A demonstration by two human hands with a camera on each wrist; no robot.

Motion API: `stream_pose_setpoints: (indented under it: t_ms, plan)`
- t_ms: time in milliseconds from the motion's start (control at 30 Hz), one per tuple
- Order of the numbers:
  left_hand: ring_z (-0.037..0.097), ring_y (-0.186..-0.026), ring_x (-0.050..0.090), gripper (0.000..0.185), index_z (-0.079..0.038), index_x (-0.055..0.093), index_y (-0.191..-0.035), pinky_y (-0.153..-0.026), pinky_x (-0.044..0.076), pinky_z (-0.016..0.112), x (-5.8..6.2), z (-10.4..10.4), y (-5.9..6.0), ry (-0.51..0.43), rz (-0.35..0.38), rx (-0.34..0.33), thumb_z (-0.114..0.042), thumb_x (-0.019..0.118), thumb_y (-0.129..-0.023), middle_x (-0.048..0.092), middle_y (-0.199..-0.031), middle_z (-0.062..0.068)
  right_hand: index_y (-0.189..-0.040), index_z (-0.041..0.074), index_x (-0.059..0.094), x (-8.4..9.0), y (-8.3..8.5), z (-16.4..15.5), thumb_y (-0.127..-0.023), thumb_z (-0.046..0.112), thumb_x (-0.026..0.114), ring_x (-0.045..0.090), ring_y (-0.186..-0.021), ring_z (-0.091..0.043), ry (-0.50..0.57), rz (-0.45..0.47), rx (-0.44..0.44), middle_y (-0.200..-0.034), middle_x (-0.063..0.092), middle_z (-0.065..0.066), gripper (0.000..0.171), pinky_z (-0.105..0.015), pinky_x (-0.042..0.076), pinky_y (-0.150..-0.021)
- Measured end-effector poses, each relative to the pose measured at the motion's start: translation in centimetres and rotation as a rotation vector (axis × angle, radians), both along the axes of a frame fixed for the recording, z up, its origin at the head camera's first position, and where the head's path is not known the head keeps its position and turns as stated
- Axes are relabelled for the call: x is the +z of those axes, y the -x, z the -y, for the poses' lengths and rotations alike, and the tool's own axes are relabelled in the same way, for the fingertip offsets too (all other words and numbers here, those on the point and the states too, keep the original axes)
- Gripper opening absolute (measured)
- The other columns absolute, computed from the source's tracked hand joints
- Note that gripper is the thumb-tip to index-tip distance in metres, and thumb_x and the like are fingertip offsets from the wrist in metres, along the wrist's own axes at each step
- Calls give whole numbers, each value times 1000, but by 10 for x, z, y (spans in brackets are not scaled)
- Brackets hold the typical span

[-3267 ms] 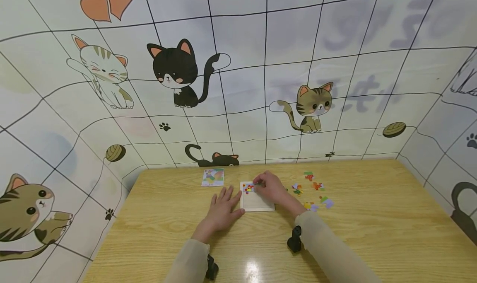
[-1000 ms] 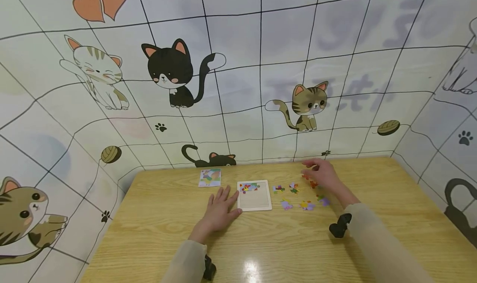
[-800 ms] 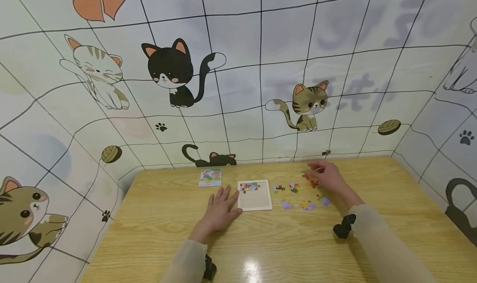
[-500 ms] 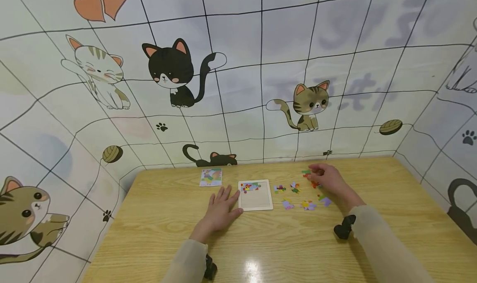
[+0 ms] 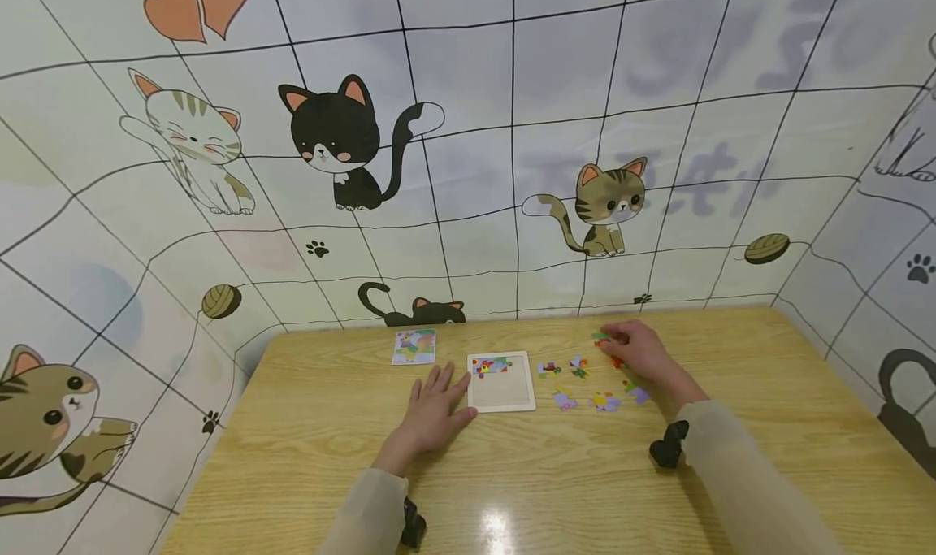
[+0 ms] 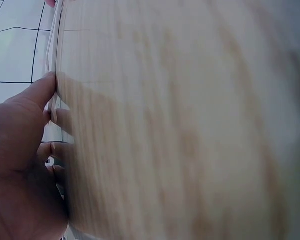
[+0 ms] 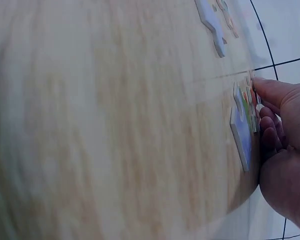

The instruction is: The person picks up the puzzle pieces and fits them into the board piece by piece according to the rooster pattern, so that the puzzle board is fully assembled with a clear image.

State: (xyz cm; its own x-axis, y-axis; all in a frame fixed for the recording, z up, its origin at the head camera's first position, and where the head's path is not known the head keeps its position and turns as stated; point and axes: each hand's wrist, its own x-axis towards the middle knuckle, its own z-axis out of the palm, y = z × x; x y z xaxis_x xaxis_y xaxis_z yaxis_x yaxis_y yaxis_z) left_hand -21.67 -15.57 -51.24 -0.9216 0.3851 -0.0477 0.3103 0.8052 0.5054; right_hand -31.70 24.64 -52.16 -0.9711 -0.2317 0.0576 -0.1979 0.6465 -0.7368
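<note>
Pinch the likely light, stiff puzzle piece (image 5: pixel 600 336) by its edges, left fingers (image 5: pixel 459 388) spread, right fingers (image 7: pixel 268 137) curled, grip unclear.

The right hand (image 7: pixel 290 145) is at the far part of the wooden table (image 7: pixel 140 130), its fingers curled in and its thumb stretched toward a tight row of puzzle pieces. Nearest in that row is a lavender piece (image 7: pixel 242 137); green and orange-red parts show just beyond, too crowded to separate, close to the thumb tip. Apart to the left lies another lavender piece (image 7: pixel 211 24), with more colour behind it. A pale wall (image 7: pixel 290 37) with dark lines stands farthest.
</note>
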Motion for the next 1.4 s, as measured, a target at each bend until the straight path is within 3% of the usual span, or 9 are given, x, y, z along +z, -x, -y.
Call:
stream_pose_setpoints:
  t_ms: [400,633,1033,1233,1400]
  plan:
    - [47,-153,11,63,-6,43,-156,-117,6,70,1,0,1,-3,2,-6,-38,59,-104,21,-165,26,-126,-9,60,3,0,1,-99,15,70,60,-102,-37,15,47,-50,-117,59,-25,38,-44,54,-80]
    - [47,-153,11,63,-7,43,-157,-117,7,69,1,0,1,7,1,-5,-39,58,-104,21,-166,25,-123,-9,60,4,-2,-1,-98,14,71,61,-94,-32,42,21,-82,-107,63,-20,36,-36,52,-72]
    - [47,-153,11,64,-6,43,-156,-117,6,70,0,0,1,4,-6,-7,-39,59,-104,21,-165,26,-124,-7,61,5,3,0,-100,12,67,59,-93,-26,135,19,-131,-108,65,-18,31,-28,51,-69]
    - [47,-153,11,63,-6,42,-157,-117,7,70,0,0,0,5,-4,-5,-39,58,-104,21,-166,26,-123,-8,63,15,1,20,-100,12,67,60,-96,-28,162,-10,-112,-110,66,-20,31,-25,51,-70]
    - [47,-153,11,64,-6,43,-156,-117,6,70,0,0,0,3,-3,-3,-39,58,-104,21,-166,26,-123,-9,63,22,-2,42,-99,12,70,59,-91,-24,222,-14,-34,-107,65,-19,33,-35,54,-69]
